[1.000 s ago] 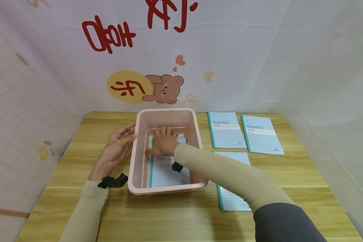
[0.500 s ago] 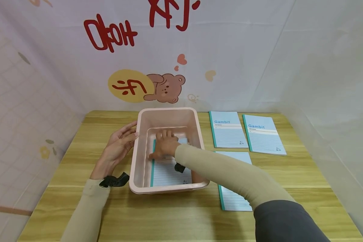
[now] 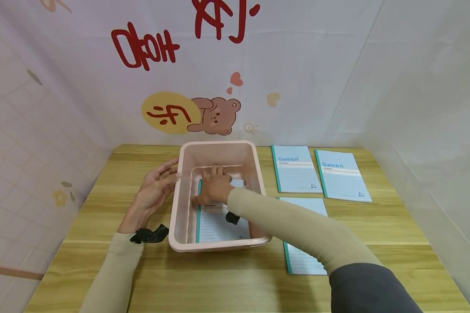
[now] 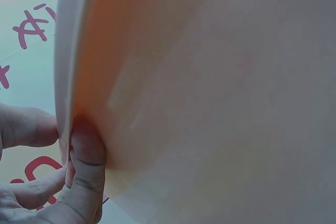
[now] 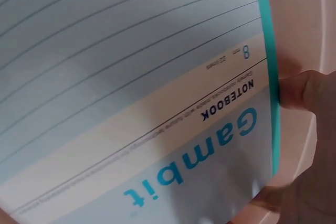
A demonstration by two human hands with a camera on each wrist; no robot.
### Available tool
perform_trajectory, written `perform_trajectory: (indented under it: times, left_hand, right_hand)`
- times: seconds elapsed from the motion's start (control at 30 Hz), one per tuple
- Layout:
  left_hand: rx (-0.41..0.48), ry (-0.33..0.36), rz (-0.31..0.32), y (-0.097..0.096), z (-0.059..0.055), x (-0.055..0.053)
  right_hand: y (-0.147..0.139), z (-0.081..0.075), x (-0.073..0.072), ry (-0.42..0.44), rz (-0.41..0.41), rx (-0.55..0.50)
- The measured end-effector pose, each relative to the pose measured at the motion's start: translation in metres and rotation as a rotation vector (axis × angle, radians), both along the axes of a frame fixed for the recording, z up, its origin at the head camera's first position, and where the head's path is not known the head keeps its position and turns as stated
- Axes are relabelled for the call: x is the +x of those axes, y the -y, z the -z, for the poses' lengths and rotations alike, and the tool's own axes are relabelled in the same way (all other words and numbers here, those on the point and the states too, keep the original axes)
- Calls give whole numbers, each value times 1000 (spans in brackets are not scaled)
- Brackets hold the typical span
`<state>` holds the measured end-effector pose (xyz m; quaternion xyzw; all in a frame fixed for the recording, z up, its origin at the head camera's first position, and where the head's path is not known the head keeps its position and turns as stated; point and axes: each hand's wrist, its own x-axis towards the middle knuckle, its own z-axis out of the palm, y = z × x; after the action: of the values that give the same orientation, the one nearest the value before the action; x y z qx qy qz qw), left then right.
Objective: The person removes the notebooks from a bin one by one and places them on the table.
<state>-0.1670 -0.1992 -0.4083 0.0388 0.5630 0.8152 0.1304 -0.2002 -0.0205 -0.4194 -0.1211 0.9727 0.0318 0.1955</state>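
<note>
A pink plastic bin (image 3: 174, 213) stands on the wooden table with a light-blue notebook (image 3: 219, 228) lying in it. At the bin's left side, my left hand (image 3: 152, 193) pinches the rim between thumb and fingers; the left wrist view shows the thumb (image 4: 86, 150) against the wall. My right hand (image 3: 215, 188) is down inside the bin, over the notebook's top end. In the right wrist view its thumb (image 5: 296, 90) touches the teal spine, and other fingers are at the top edge. The notebook hides part of those fingers.
Right of the bin lie 3 more notebooks: one at the back (image 3: 297, 171), one at the far right (image 3: 342, 176), and a nearer notebook (image 3: 303, 261) partly hidden under my right forearm. A printed white cloth (image 3: 309, 65) encloses the table's back and sides.
My right hand's spread fingers have drawn in a little, with the thumb moving closer to the notebook's spine. The left hand keeps its hold on the bin. The whole view has shifted slightly.
</note>
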Motion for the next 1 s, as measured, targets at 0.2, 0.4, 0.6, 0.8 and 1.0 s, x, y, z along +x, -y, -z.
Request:
perform_trajectory:
  times: [0.2, 0.4, 0.6, 0.8, 1.0]
  left_hand:
    - [7, 15, -5, -2, 1, 0]
    - [7, 9, -10, -2, 0, 0]
    - [4, 7, -11, -1, 0, 0]
    - [4, 3, -10, 0, 0, 1]
    - [-1, 13, -4, 0, 0, 1]
  right_hand:
    - [0, -1, 0, -4, 19, 47]
    - [-3, -4, 3, -11, 4, 24]
    - [-5, -7, 0, -13, -33, -10]
    - [-4, -8, -5, -52, -91, -15]
    - [-2, -11, -9, -84, -121, -25]
